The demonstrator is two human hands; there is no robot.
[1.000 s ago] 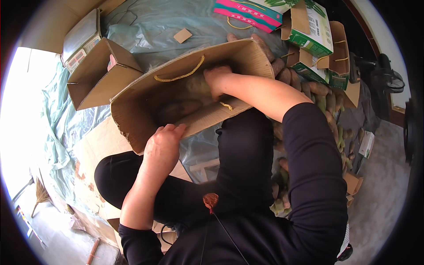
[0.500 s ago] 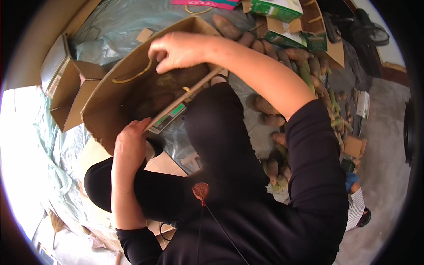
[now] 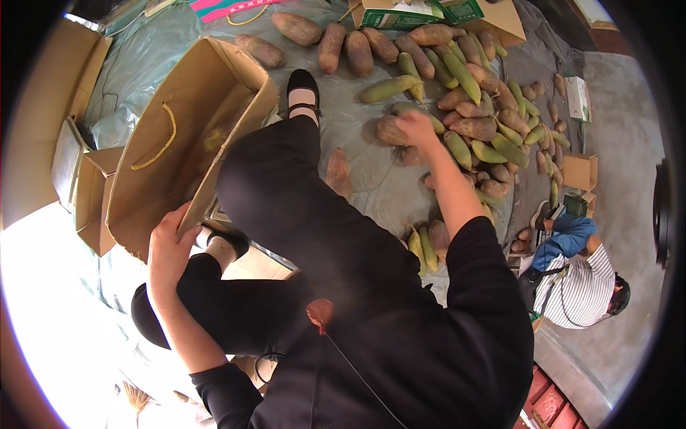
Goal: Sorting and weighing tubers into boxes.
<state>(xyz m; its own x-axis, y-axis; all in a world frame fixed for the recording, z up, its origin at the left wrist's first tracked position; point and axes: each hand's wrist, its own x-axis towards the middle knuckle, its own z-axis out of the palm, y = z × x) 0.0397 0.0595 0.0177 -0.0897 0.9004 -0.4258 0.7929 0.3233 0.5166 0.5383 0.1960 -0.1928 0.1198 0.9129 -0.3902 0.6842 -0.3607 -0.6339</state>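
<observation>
A tall brown cardboard box (image 3: 153, 107) with a yellow rope handle (image 3: 171, 132) stands open at my left, leaning toward my leg. My left hand (image 3: 168, 247) pinches its near rim, thumb on one side and fingers on the other. Only a dim, yellowish-brown shape shows inside; the rest is in shadow. Away to the right, my right hand (image 3: 416, 129) grips one end of a soil-stained reddish-brown radish (image 3: 390, 131) on the sheet. Beyond the hand spreads a pile of reddish and green radishes (image 3: 475, 129). A single reddish radish (image 3: 339, 174) lies beside my knee.
Clear plastic sheeting (image 3: 371, 182) covers the floor. A smaller open carton (image 3: 93, 193) stands left of the box. Green-and-white cartons (image 3: 400, 14) lie at the back. Another person in a striped shirt (image 3: 575, 286) sits at the right.
My right hand has left the space above the box and moved right onto a radish. The box has shifted left, with my left hand still on its rim.
</observation>
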